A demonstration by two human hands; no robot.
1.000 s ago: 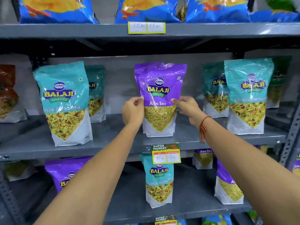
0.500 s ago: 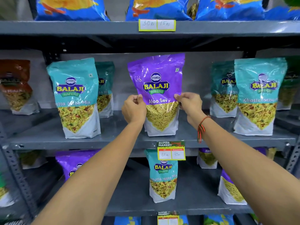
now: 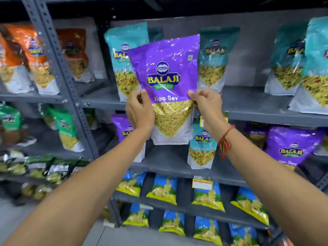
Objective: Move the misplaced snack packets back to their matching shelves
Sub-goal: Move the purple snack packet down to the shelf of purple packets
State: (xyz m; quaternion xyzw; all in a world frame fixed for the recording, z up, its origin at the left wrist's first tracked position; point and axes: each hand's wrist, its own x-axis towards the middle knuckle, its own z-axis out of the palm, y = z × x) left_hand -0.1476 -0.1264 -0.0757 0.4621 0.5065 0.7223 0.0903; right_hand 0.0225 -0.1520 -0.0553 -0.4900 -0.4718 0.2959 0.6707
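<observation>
1. Grey metal shelving [image 3: 257,105] fills the whole view, stacked with stand-up snack pouches row after row, pretty blurry toward the edges.
2. Front and centre is the purple Aloo Sev packet [image 3: 166,71], held upright in the air in front of the shelves, not resting on any shelf. Its lower half has a clear window full of thin yellow sev, with a white base under that.
3. Left hand [image 3: 140,112] pinches the packet's left edge about halfway down, fingers curled shut on it. Right hand [image 3: 205,105] does the same on the right edge, thumb in front. That wrist has a red thread band [image 3: 224,139] on it.
4. Behind the packet, the upper shelf holds teal pouches [image 3: 212,57] with a yellowish mix showing through their windows, more of them off to the right.
5. One shelf down you get purple pouches [image 3: 291,146] on the right and another peeking out behind the left wrist, plus a teal pouch [image 3: 202,146] standing among them, just below the right hand.
6. Lower rows are blue and yellow bags [image 3: 163,190] lying tilted.
7. Left bay has orange pouches [image 3: 37,59] up top, green ones [image 3: 65,126] below, then dark packets [image 3: 56,169] under those. Can't read those labels.
</observation>
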